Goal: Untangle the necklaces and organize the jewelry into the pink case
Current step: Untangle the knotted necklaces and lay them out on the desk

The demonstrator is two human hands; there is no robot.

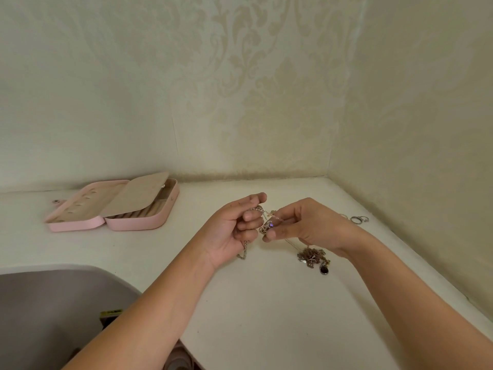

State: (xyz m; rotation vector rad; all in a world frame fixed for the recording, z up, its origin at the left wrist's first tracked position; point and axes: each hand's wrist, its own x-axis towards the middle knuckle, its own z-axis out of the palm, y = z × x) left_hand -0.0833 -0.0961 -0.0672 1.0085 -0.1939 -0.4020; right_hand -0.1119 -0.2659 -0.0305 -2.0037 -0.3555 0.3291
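Just above the white counter, my left hand and my right hand meet, and both pinch a tangle of thin chains with a small purple stone. One chain end dangles below my left hand. A second knotted heap of necklaces with a dark oval pendant lies on the counter under my right wrist. The pink case lies open at the back left, showing its beige lining and a flap over the right half.
Several silver rings lie near the right wall. A grey sink basin fills the lower left corner. Patterned walls close in the counter behind and to the right. A small round stud sits left of the case.
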